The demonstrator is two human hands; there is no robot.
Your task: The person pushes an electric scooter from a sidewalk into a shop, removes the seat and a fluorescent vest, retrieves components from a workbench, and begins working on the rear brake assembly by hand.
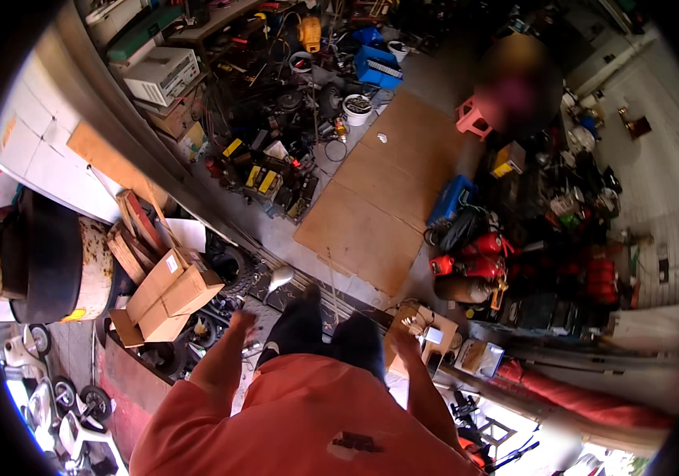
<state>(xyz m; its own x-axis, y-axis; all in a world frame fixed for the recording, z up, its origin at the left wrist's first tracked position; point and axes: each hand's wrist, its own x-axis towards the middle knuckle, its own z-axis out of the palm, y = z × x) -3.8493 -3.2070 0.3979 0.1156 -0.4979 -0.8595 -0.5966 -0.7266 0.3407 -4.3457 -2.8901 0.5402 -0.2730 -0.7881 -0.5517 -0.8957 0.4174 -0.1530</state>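
Note:
My left hand [242, 324] hangs beside my left thigh, close to an open brown cardboard box [166, 295] and a black knobbly tire [232, 271]. It is blurred, and no held thing shows at it. By my right thigh is my right hand [405, 344], in front of an open carton [397, 364] with small pale and dark items about it. The fingers of this hand are too small and smeared to make out, and whether it touches the carton is unclear. I stand at a metal door track [331, 295].
A flattened cardboard sheet [375, 178] covers the floor ahead. Tools, parts and a white bucket [357, 109] crowd its left. Red fire extinguishers [482, 252] and a blue crate [450, 200] line its right. A blurred person sits by a pink stool [474, 117]. A large drum [50, 254] stands left.

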